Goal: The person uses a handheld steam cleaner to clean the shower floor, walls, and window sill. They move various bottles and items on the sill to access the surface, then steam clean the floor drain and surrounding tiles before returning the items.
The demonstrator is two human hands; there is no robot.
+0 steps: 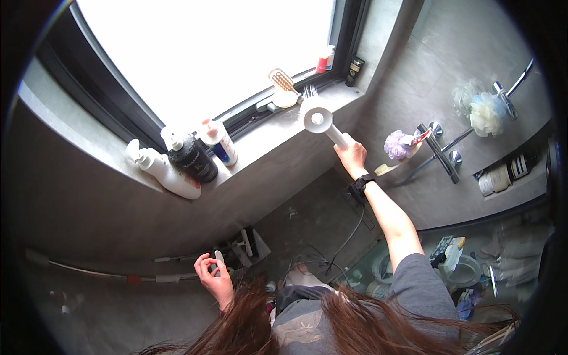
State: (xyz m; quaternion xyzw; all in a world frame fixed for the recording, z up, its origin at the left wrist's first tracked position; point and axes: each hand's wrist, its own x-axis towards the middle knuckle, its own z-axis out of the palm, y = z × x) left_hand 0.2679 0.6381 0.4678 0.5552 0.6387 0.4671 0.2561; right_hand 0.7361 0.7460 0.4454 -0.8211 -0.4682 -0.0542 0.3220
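Observation:
My right hand (353, 153) grips the handle of a white handheld appliance (318, 119) that looks like a hair dryer, with a round ring end towards me. It is held over the right part of the window sill (266, 140). Against the sill's far edge, just beyond it, are a wooden hairbrush (282, 81) and a pale round item (284, 99). My left hand (215, 279) is low, in front of the wall, with its fingers curled. A small pale oval piece (219, 256) shows at the thumb and fingertips; its kind is unclear.
Pump bottles, one white (166, 173) and one black (191, 157), stand beside another bottle (218, 142) on the sill. Mesh bath puffs (398, 145) hang near the shower mixer bar (438, 153). A black cable (350, 239) runs down to the floor. A glass panel (368, 262) is at right.

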